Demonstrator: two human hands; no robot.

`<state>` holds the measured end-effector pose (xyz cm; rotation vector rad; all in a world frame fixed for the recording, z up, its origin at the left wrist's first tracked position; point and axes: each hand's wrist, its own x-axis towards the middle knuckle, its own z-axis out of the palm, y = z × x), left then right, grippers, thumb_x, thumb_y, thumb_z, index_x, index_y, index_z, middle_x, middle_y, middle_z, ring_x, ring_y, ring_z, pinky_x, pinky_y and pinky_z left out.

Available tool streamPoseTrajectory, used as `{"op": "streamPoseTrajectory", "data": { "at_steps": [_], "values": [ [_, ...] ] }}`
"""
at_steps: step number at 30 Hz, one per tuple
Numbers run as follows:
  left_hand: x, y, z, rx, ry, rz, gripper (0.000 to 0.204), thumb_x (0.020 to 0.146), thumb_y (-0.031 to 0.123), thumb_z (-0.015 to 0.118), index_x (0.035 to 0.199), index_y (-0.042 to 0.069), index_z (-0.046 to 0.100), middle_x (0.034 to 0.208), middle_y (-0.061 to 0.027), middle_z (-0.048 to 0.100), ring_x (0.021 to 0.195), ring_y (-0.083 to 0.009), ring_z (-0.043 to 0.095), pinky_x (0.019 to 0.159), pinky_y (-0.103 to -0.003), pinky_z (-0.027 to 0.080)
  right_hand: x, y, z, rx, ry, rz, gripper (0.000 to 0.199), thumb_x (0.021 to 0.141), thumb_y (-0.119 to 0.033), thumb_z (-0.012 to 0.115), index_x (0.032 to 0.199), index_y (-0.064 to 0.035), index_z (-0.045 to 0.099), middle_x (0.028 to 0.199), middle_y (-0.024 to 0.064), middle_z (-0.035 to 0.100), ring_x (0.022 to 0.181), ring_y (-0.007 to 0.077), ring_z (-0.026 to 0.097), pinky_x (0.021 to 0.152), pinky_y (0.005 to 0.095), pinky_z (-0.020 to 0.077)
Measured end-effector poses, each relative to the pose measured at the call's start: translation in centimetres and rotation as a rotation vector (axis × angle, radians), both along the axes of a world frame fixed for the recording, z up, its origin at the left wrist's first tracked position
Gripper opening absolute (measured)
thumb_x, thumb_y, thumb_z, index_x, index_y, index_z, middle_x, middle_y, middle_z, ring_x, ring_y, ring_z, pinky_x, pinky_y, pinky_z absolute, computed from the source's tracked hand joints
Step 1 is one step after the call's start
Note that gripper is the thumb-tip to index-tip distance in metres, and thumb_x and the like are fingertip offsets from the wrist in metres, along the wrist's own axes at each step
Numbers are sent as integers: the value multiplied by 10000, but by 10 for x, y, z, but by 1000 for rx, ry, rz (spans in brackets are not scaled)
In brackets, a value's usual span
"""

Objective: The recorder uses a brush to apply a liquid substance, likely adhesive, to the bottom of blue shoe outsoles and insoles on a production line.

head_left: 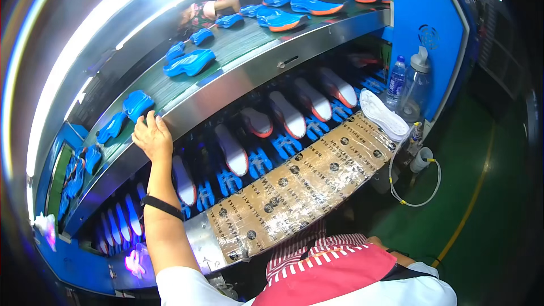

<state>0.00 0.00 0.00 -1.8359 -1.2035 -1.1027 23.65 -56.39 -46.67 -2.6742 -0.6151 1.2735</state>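
My left hand (153,136) reaches up to the edge of the upper conveyor belt (232,56), a dark band on its wrist. Its fingers are stretched out and somewhat apart, and their tips are at the near edge of a blue shoe sole (137,103). Whether they touch it I cannot make out. Beside it lies another blue sole (111,127), and farther right a larger blue sole (188,63). Several more, some with orange undersides, lie along the belt. My right hand is out of sight; only a bit of that arm shows beside the red apron (328,275).
Below the belt, white-faced soles (232,150) stand in a row on blue holders (260,163). A ledge covered in taped brown cardboard (300,181) runs before me, a white sole (383,115) at its far right end. Bottles (396,82) and a looped hose (439,184) are beyond.
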Motion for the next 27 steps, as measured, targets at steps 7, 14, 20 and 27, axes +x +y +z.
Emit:
{"op": "streamPoseTrajectory", "data": {
  "at_steps": [7, 14, 20, 27],
  "values": [
    [-20, -6, 8, 51, -1, 19, 305, 875, 308, 435, 1106, 143, 546, 1119, -152, 489, 1081, -303, 440, 940, -499, 286, -1, -8, -58, 196, -135, 102, 286, 785, -219, 459, 837, -50, 684, 903, 145, 647, 860, 285, 629, 748, 379, 498],
    [-4, -1, 5, 41, -25, -24, 311, 851, 315, 468, 1084, 132, 564, 1114, -159, 490, 1065, -310, 446, 935, -504, 284, 23, 10, -65, 174, -171, 329, 285, 788, -214, 456, 833, -53, 687, 897, 134, 653, 851, 270, 636, 744, 375, 503],
    [-8, -3, 4, 58, -14, 2, 324, 882, 326, 426, 1101, 126, 559, 1126, -161, 486, 1079, -313, 436, 935, -475, 277, 44, 40, -66, 118, -233, 600, 281, 789, -202, 453, 827, -55, 688, 895, 132, 654, 845, 267, 638, 742, 376, 504],
    [-13, -7, 3, 42, -16, 17, 332, 887, 330, 417, 1118, 128, 544, 1129, -159, 484, 1090, -313, 426, 942, -474, 271, 51, 50, -73, 33, -303, 777, 276, 790, -189, 449, 821, -58, 690, 893, 130, 656, 838, 264, 640, 741, 378, 505]
  ]
}}
